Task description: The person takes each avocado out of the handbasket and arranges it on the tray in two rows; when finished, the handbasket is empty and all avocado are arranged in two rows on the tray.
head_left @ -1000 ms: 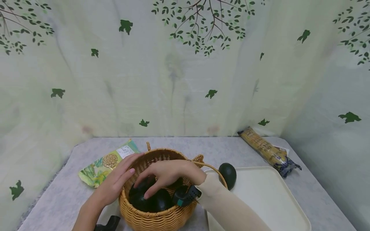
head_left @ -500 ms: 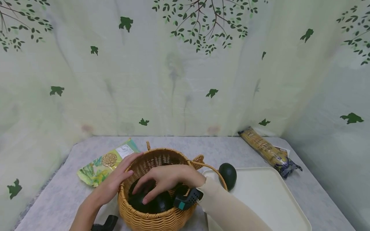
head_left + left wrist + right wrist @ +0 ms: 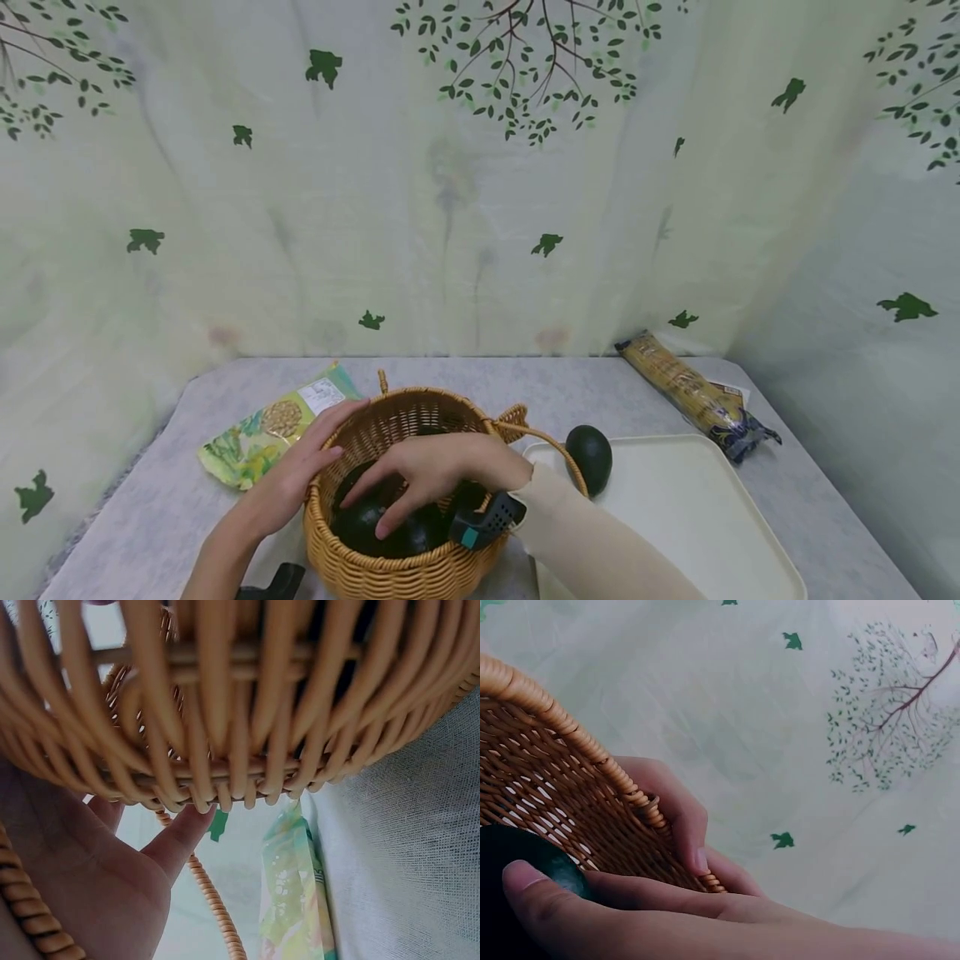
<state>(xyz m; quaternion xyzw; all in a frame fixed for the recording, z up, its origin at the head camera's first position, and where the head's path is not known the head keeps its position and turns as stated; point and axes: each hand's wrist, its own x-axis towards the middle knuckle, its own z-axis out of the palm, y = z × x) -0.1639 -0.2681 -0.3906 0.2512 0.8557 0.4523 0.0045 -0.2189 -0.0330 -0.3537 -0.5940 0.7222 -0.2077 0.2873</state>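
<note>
A round wicker basket (image 3: 405, 575) stands at the front of the table with several dark green avocados (image 3: 358, 527) inside. My left hand (image 3: 296, 471) grips its left rim; the right wrist view shows the left hand's fingers (image 3: 682, 810) bent over the woven edge. Inside the basket, my right hand (image 3: 431, 471) holds an avocado (image 3: 525, 844) between thumb and fingers. Its far fingertips are partly hidden. The left wrist view has the basket's wall (image 3: 225, 697) close up, with the left palm (image 3: 90, 877) beside it.
Right of the basket, another avocado (image 3: 589, 460) sits by the corner of a white tray (image 3: 690, 508). A long golden packet (image 3: 690, 387) lies at the back right. Behind my left hand is a green and yellow bag (image 3: 262, 429). The basket's handle (image 3: 555, 437) leans toward the tray.
My right hand has sunk slightly deeper into the basket, and the avocados under it have shifted a little. The left hand stays on the rim.
</note>
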